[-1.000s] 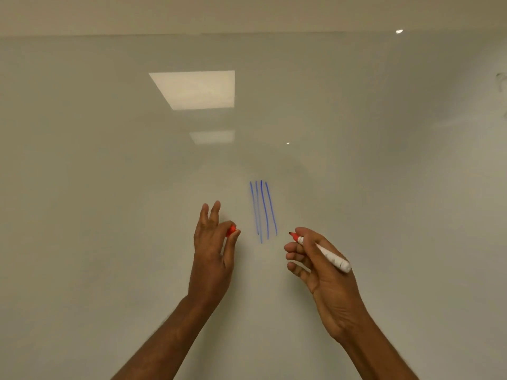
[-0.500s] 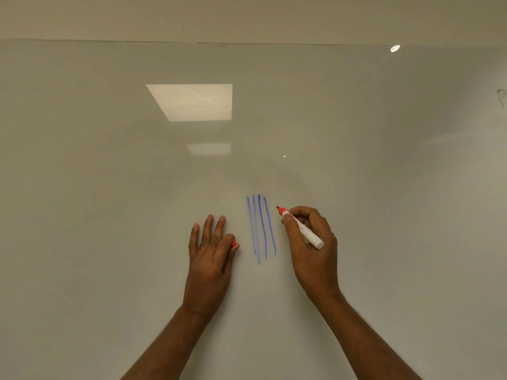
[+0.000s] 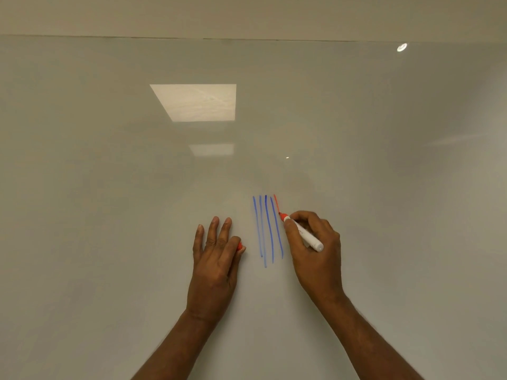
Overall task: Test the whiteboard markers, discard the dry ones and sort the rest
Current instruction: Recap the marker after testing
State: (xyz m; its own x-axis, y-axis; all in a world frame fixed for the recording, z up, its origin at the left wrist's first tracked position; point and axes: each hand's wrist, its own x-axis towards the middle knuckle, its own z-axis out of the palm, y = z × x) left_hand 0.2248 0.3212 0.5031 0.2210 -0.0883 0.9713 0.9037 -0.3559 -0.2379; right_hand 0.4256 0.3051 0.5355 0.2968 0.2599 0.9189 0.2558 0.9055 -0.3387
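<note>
Against whiteboard (image 3: 109, 242), right hand (image 3: 318, 256) fingers (image 3: 304, 217) grip red marker (image 3: 303, 233) near tip; left hand (image 3: 214, 267) pinches cap (image 3: 239, 246).

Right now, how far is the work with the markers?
Done: four blue lines on the whiteboard, so one marker seems tested. In hand: the right hand holds the red marker, its tip at a red stroke; the left hand pinches the red cap. Left: finishing this test, then sorting; no other markers or bin show.
</note>
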